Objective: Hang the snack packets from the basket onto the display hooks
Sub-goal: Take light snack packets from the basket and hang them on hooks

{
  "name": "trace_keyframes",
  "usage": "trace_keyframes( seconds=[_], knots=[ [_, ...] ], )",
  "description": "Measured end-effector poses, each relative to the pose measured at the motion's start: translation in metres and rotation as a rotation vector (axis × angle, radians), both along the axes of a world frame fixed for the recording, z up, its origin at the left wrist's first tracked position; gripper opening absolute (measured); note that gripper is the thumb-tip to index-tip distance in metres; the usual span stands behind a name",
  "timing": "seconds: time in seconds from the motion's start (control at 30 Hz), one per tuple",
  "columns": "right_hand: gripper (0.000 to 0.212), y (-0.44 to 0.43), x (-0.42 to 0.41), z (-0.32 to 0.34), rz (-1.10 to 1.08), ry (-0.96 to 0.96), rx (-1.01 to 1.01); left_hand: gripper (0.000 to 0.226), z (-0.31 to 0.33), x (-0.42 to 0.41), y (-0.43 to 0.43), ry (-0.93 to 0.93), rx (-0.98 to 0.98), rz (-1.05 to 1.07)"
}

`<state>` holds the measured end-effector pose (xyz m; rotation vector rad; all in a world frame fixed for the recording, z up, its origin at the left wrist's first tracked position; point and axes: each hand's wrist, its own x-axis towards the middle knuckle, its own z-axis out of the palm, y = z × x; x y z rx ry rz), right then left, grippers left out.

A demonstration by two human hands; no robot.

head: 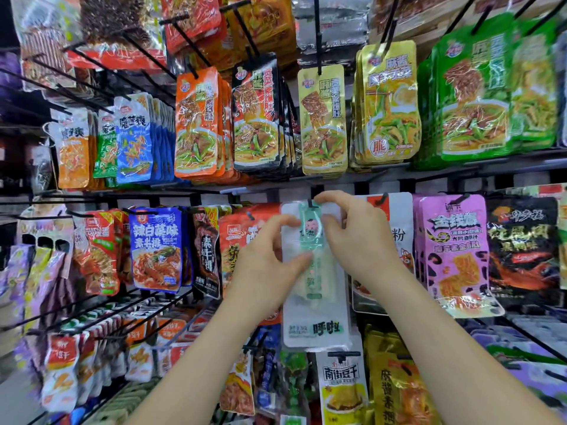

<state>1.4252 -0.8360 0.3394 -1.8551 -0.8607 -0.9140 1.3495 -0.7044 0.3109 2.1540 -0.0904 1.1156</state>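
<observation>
A white and pale-green snack packet [316, 305] hangs upright in the middle of the second row of the display. Its top edge sits at a black hook [313, 204]. My left hand [267, 262] pinches the packet's left side near its upper half. My right hand [356, 234] grips the top right corner beside the hook, fingers curled over the edge. Whether the hole is fully over the hook is hidden by my fingers. The basket is out of view.
Rows of hanging packets fill the rack: orange, black and yellow ones [323, 121] above, a blue packet [156, 250] to the left, a purple packet [454, 256] to the right. Bare black hooks [92, 72] stick out at upper left and lower left.
</observation>
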Motion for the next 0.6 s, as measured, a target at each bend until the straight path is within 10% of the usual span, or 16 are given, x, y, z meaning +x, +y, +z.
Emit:
trace_keyframes(
  seconds=[0.6],
  knots=[
    [0.053,-0.015,-0.002,-0.022,-0.051,0.027,-0.236,0.069,-0.002,0.013,-0.003,0.184,0.526,0.318]
  ],
)
